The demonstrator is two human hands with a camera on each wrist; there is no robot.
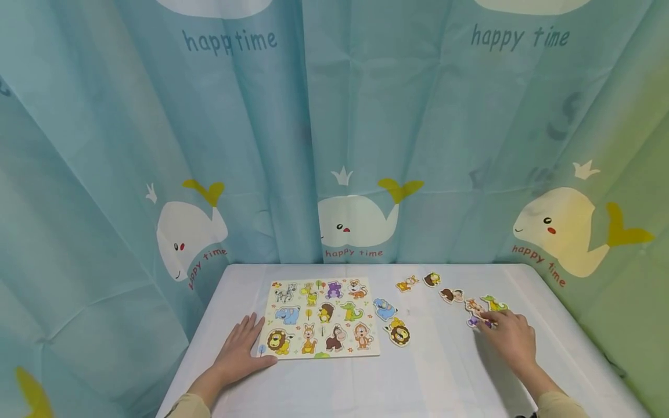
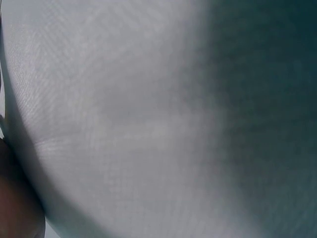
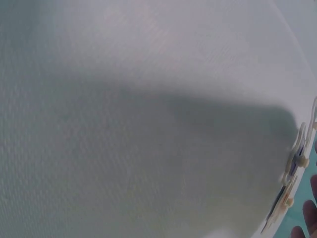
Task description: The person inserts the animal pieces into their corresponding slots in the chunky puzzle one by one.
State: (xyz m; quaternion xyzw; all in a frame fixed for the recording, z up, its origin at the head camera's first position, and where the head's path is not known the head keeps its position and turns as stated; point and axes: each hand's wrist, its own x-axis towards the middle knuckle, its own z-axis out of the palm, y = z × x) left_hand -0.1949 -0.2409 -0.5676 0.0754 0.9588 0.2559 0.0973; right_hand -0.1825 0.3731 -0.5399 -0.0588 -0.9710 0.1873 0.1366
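A wooden animal puzzle board (image 1: 373, 332) lies left of centre on the table in the head view. My left hand (image 1: 237, 348) lies flat with fingers spread along its left edge, the thumb at the near corner. To the right, the fingertips of my right hand (image 1: 512, 341) are at a purple puzzle piece (image 1: 473, 321), partly hidden beneath them; I cannot tell whether they pinch it. Touching that piece from behind is an orange animal piece (image 1: 474, 306), with a green crocodile piece (image 1: 495, 303) beside it. Small knobs show on pieces at the right wrist view's edge.
Between board and right hand lie several loose pieces: a blue elephant (image 1: 385, 309), a lion (image 1: 399, 335), a kangaroo (image 1: 406, 283), a hedgehog (image 1: 431, 279) and a gorilla (image 1: 452, 296). The white table (image 1: 418, 383) backs onto a blue whale-print curtain (image 1: 282, 145).
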